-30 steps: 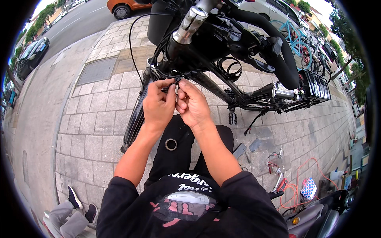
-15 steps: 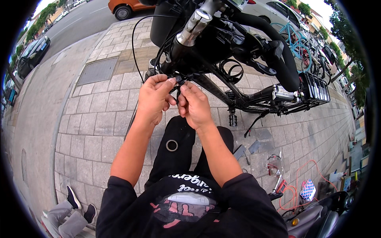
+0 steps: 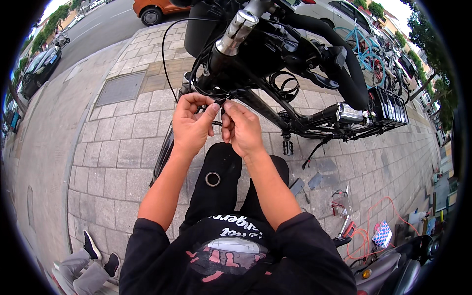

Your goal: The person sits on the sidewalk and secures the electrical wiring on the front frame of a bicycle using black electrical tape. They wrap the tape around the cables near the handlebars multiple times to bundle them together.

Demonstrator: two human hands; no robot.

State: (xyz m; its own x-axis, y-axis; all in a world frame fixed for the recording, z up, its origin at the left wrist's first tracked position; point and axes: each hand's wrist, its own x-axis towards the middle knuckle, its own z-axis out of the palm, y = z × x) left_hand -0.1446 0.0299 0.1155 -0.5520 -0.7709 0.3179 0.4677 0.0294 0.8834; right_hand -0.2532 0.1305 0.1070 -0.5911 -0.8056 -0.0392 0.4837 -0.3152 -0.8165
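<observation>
My left hand (image 3: 193, 123) and my right hand (image 3: 241, 127) meet below the head tube of a black bicycle (image 3: 255, 101). Thumbs and fingers of both pinch a thin black cable (image 3: 221, 102), their fingertips almost touching. The exact spot they grip is small and partly hidden by the fingers. More black cables (image 3: 166, 54) loop down from the handlebar above. A dark ring that looks like a roll of tape (image 3: 212, 179) lies on my left thigh. Beside my left forearm shows part of the front tyre (image 3: 163, 156).
Right of my knees, a dark flat piece (image 3: 315, 181) and tools (image 3: 344, 226) lie on the paving, near an orange cord (image 3: 364, 241). A parked scooter (image 3: 388, 273) stands at lower right. Another person's shoes (image 3: 91, 245) are at lower left.
The front wheel has swung so that more tyre shows beside my left forearm. My hands have shifted slightly and stay pinched together at the cable. A motorbike has appeared on the road.
</observation>
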